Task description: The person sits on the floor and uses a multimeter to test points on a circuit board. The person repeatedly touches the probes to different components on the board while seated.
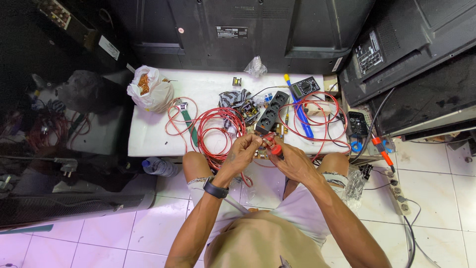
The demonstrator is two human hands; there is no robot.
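My left hand (244, 151) and my right hand (292, 161) meet over the front edge of a low white table (148, 131). Together they pinch a small red clip-like part (271, 144) on the end of a red wire (213, 129), just above a small brown circuit board (267, 135). The left fingers grip the part from the left, the right fingers from below and right. A dark watch sits on my left wrist. My knees rest under the table edge.
On the table lie coils of red wire, a black power strip (272, 111), a multimeter (305, 87), a blue-handled tool (301, 116), a white bag (151, 89) and a green strap. Black television backs (233, 30) stand behind and to the right. A plastic bottle (159, 167) lies on the tiled floor.
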